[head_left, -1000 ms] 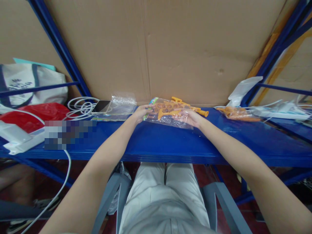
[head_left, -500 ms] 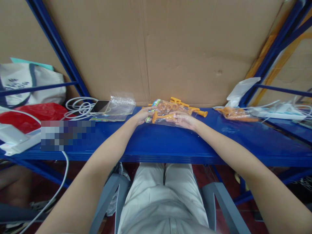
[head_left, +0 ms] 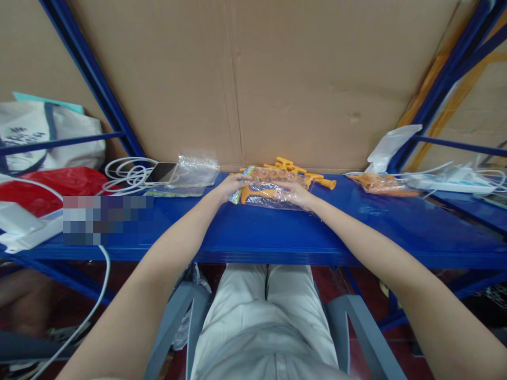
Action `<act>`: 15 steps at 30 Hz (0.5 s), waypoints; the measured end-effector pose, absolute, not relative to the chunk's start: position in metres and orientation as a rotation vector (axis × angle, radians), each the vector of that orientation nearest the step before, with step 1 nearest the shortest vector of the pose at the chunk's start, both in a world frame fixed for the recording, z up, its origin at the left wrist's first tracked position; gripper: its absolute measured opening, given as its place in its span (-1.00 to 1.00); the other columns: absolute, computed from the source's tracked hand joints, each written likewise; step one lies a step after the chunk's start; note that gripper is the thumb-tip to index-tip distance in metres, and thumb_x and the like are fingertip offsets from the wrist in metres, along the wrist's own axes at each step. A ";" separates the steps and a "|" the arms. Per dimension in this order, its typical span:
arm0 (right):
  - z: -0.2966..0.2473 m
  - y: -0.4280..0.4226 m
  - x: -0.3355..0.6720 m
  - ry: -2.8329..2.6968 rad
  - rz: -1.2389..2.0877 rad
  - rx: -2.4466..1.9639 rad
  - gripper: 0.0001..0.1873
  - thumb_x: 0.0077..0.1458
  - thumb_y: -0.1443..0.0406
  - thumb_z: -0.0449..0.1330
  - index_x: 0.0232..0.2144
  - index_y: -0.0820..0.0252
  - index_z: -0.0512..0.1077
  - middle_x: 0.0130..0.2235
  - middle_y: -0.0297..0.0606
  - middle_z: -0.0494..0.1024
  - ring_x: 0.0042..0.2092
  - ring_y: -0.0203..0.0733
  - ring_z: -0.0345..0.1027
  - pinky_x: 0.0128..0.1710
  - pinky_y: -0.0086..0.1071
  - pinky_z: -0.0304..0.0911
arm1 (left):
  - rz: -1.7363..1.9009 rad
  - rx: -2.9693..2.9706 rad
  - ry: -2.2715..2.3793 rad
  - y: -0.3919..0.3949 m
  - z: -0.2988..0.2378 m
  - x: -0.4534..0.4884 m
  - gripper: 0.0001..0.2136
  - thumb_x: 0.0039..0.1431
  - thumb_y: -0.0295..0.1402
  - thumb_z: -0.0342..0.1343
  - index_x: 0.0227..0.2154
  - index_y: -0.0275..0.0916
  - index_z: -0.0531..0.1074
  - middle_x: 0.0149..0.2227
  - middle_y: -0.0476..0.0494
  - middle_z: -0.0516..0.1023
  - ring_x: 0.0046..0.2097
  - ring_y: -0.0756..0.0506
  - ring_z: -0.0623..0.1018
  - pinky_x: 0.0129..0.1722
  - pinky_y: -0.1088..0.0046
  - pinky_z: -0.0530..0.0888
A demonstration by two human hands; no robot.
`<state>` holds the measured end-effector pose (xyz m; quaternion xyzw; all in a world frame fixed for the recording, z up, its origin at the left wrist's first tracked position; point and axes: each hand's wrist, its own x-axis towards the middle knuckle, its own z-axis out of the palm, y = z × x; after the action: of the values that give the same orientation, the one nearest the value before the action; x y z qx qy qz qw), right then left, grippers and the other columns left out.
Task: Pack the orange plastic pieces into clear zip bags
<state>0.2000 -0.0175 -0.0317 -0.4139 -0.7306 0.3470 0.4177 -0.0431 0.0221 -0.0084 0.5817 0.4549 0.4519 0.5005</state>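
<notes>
Left hand [head_left: 233, 187]: holding the clear bag's left end, by its printed strip.
Right hand [head_left: 297, 195]: fingers over the clear bag's right part; grip or mere contact, cannot tell.
Clear bag [head_left: 261, 188]: between both hands, orange parts inside.
Loose orange pieces [head_left: 295, 168]: just beyond the right hand.
Flat packets [head_left: 196, 171]: left of left hand.
</notes>
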 end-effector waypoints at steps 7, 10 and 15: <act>-0.037 -0.015 0.197 -1.769 0.873 -1.094 -0.66 -0.31 0.24 0.47 -0.51 0.19 0.41 -0.39 -0.30 0.58 -0.28 -0.15 0.48 -0.09 -0.18 0.39 | 1.110 1.372 1.160 0.019 -0.004 -0.042 -0.82 -0.12 -0.61 0.30 -0.39 -0.33 0.56 -0.45 -0.08 0.61 -0.35 -0.06 0.60 -0.14 0.38 0.52; -0.035 -0.016 0.198 -1.797 0.893 -1.079 -0.64 -0.33 0.16 0.48 -0.55 0.19 0.42 -0.38 -0.29 0.60 -0.27 -0.15 0.48 -0.08 -0.18 0.37 | 1.124 1.360 1.175 0.018 -0.003 -0.042 -0.83 -0.13 -0.62 0.30 -0.41 -0.33 0.56 -0.47 -0.06 0.59 -0.37 -0.04 0.59 -0.15 0.39 0.52; -0.032 -0.017 0.203 -1.869 0.907 -1.100 -0.74 -0.19 0.14 0.43 -0.46 0.17 0.57 -0.28 -0.23 0.65 -0.16 -0.08 0.51 0.01 -0.15 0.34 | 1.142 1.393 1.230 0.016 -0.001 -0.041 -0.86 -0.16 -0.60 0.27 -0.47 -0.31 0.54 -0.49 -0.06 0.59 -0.37 -0.05 0.59 -0.14 0.40 0.51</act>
<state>0.2033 -0.0172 -0.0316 -0.4318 -0.7337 0.3561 0.3853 -0.0408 0.0156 -0.0011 0.5664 0.5001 0.4643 0.4621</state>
